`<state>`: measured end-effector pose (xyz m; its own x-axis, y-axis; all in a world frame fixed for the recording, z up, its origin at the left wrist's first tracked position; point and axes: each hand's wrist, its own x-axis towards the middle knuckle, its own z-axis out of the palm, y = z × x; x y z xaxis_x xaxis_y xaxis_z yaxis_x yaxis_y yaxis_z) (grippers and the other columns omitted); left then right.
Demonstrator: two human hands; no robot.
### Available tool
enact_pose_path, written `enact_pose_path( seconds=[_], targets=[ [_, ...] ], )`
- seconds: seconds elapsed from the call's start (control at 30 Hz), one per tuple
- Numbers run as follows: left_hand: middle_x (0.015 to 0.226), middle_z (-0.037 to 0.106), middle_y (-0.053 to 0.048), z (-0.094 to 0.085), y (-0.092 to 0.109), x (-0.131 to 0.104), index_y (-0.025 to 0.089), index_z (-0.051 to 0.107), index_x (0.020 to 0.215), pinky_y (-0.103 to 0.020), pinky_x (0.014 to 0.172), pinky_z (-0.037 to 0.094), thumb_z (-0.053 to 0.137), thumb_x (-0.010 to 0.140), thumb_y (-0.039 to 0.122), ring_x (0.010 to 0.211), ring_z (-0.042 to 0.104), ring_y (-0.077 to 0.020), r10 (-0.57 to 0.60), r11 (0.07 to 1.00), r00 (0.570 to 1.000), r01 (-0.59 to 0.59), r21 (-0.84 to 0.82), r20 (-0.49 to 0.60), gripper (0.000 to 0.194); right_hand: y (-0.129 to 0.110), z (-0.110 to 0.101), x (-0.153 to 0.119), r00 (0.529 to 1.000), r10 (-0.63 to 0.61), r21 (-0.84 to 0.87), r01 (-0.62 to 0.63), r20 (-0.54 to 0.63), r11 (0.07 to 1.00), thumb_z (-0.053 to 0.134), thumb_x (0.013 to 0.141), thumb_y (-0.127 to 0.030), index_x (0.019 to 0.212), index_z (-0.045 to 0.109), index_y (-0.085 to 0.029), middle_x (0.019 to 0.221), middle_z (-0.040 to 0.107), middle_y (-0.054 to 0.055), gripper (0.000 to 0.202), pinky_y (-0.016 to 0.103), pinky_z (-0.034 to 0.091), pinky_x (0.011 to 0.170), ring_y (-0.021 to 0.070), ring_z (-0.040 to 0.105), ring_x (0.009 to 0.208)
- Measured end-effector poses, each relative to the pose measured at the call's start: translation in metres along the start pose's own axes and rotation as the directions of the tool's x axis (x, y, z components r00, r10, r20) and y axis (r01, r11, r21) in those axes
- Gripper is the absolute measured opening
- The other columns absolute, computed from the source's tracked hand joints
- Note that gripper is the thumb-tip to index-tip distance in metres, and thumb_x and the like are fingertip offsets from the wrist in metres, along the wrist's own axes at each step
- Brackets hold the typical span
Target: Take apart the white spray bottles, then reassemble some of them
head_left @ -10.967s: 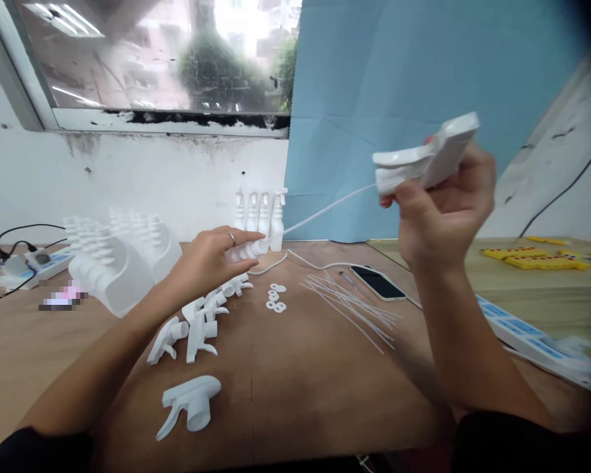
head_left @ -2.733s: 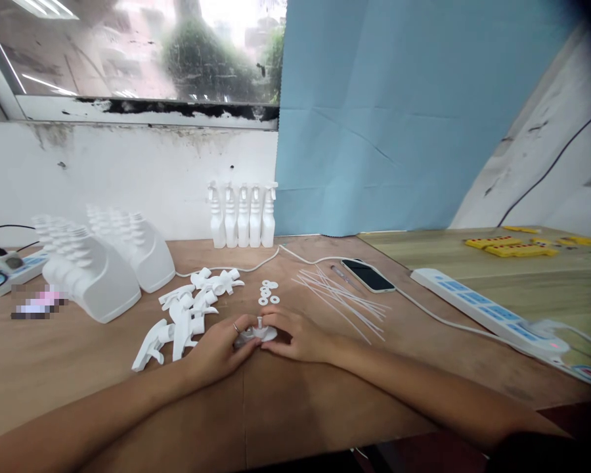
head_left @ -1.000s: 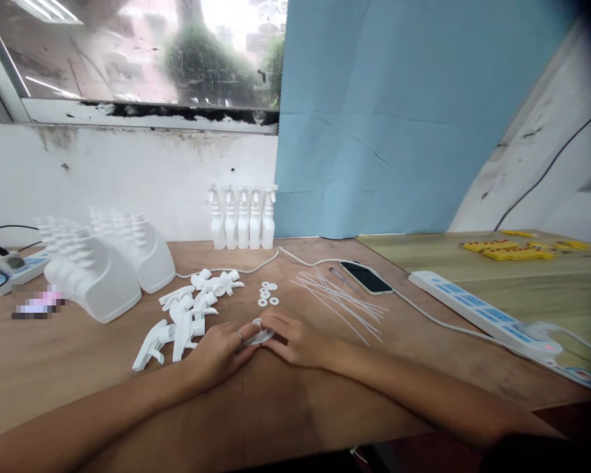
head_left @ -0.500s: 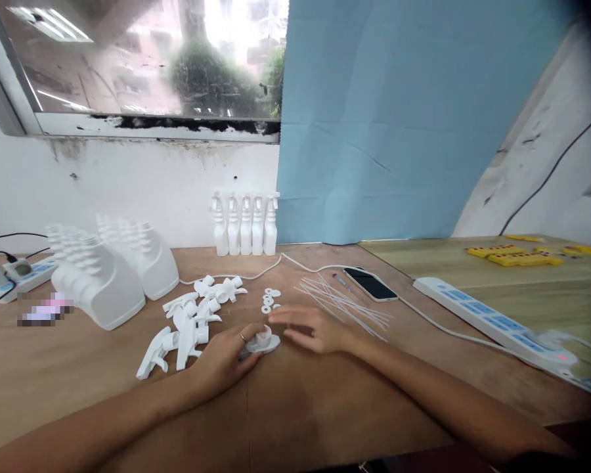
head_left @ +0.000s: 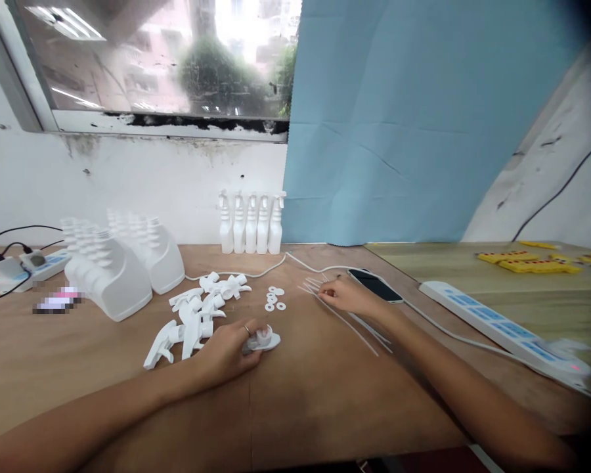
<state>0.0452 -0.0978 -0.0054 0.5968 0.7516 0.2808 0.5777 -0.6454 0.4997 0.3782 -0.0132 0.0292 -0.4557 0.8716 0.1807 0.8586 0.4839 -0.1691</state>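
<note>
My left hand (head_left: 229, 348) is closed around a white trigger spray head (head_left: 270, 339), its round collar facing up, close above the brown table. My right hand (head_left: 349, 295) reaches over a loose bundle of thin white dip tubes (head_left: 369, 328). Its fingertips are pinched at one long tube (head_left: 352, 332), which slants toward the table's front edge. Between the two hands, a little farther back, lie several small white washers (head_left: 281, 306). Several more trigger spray heads (head_left: 193, 325) are piled just left of my left hand.
White bottles (head_left: 128, 289) lie stacked at the left. Assembled spray bottles (head_left: 251, 230) stand in a row against the wall. Behind my right hand lies a phone (head_left: 377, 287). A power strip (head_left: 492, 322) and its white cable stretch along the right.
My right hand has moved right and back, from near the washers to the tubes, and its fingers have closed. My left hand keeps its hold on the spray head. The view has shifted slightly.
</note>
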Motion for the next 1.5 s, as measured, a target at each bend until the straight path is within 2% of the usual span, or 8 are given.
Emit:
enact_pose_path(
  seconds=[0.17, 0.4, 0.6, 0.77, 0.93, 1.03, 1.27, 1.5],
  targets=[
    [0.105, 0.066, -0.002, 0.003, 0.001, -0.002, 0.024, 0.054, 0.111, -0.029, 0.077, 0.047, 0.055, 0.079, 0.019, 0.09, 0.064, -0.02, -0.011, 1.0, 1.0, 0.011, 0.007, -0.007, 0.033, 0.001, 0.004, 0.001, 0.99, 0.038, 0.043, -0.044, 0.134, 0.998, 0.061, 0.075, -0.024, 0.08, 0.07, -0.018, 0.07, 0.068, 0.003, 0.012, 0.023, 0.033, 0.058, 0.0157, 0.059, 0.063],
    [0.089, 0.064, -0.001, 0.004, 0.003, -0.003, 0.021, 0.052, 0.1, -0.028, 0.065, 0.043, 0.053, 0.084, 0.024, 0.076, 0.061, -0.0186, -0.031, 0.995, 1.0, 0.031, 0.094, 0.0, 0.017, 0.001, 0.009, 0.002, 0.989, 0.099, 0.118, -0.112, 0.114, 0.987, 0.055, 0.064, -0.007, 0.092, 0.066, -0.016, 0.064, 0.063, 0.0, 0.031, 0.022, 0.031, 0.055, 0.0144, 0.054, 0.058],
    [0.09, 0.062, 0.0, 0.006, -0.006, -0.003, 0.022, 0.054, 0.099, -0.025, 0.067, 0.042, 0.053, 0.087, 0.025, 0.076, 0.059, -0.0157, 0.041, 0.996, 0.999, -0.04, 0.074, -0.014, 0.013, -0.009, 0.002, 0.002, 0.999, 0.035, 0.366, -0.029, -0.012, 0.93, 0.046, 0.08, -0.02, 0.103, 0.069, -0.015, 0.077, 0.063, 0.003, 0.033, 0.025, 0.039, 0.064, 0.0145, 0.055, 0.067],
    [0.088, 0.063, 0.0, 0.006, -0.006, -0.004, 0.022, 0.055, 0.097, -0.024, 0.065, 0.041, 0.053, 0.087, 0.025, 0.072, 0.058, -0.0142, 0.053, 0.997, 0.998, -0.051, 0.064, -0.023, 0.011, -0.024, -0.006, 0.0, 0.98, 0.107, 0.848, 0.086, -0.166, 0.522, 0.062, 0.081, -0.035, 0.11, 0.068, -0.02, 0.095, 0.065, 0.006, 0.033, 0.031, 0.048, 0.073, 0.0156, 0.06, 0.077],
    [0.087, 0.063, 0.001, 0.005, -0.003, -0.003, 0.022, 0.054, 0.093, -0.024, 0.062, 0.039, 0.056, 0.083, 0.022, 0.071, 0.058, -0.0144, 0.059, 0.993, 0.997, -0.054, 0.102, -0.046, 0.01, -0.039, -0.013, 0.007, 0.871, 0.312, 0.857, 0.205, -0.38, 0.472, 0.076, 0.072, -0.036, 0.092, 0.069, -0.02, 0.078, 0.062, 0.001, 0.026, 0.029, 0.047, 0.074, 0.0146, 0.057, 0.075],
    [0.086, 0.063, 0.001, 0.005, -0.003, -0.003, 0.022, 0.054, 0.092, -0.023, 0.062, 0.039, 0.056, 0.083, 0.022, 0.071, 0.059, -0.0144, 0.066, 0.992, 0.997, -0.061, 0.107, -0.049, 0.009, -0.053, -0.019, 0.015, 0.877, 0.341, 0.913, 0.22, -0.339, 0.343, 0.067, 0.081, -0.041, 0.089, 0.069, -0.019, 0.066, 0.052, -0.002, 0.023, 0.025, 0.044, 0.063, 0.0113, 0.049, 0.062],
    [0.088, 0.066, 0.0, 0.005, -0.006, -0.005, 0.022, 0.058, 0.095, -0.024, 0.065, 0.042, 0.057, 0.088, 0.029, 0.075, 0.061, -0.0154, 0.055, 0.994, 0.997, -0.049, 0.094, -0.061, 0.01, -0.121, -0.031, 0.027, 0.991, -0.01, 0.983, 0.127, -0.13, -0.134, 0.055, 0.091, -0.038, 0.09, 0.055, -0.023, 0.066, 0.05, -0.004, 0.015, 0.03, 0.047, 0.063, 0.0104, 0.049, 0.053],
    [0.091, 0.068, -0.002, 0.001, -0.005, -0.004, 0.022, 0.061, 0.103, -0.026, 0.07, 0.047, 0.059, 0.089, 0.036, 0.079, 0.063, -0.0174, 0.031, 0.997, 0.999, -0.029, 0.067, -0.034, 0.02, -0.171, -0.005, 0.034, 0.981, -0.192, 0.888, -0.118, 0.034, -0.444, 0.059, 0.083, -0.035, 0.059, 0.036, -0.017, 0.054, 0.024, -0.007, 0.038, 0.017, 0.014, 0.041, 0.0056, 0.019, 0.045]
  ],
)
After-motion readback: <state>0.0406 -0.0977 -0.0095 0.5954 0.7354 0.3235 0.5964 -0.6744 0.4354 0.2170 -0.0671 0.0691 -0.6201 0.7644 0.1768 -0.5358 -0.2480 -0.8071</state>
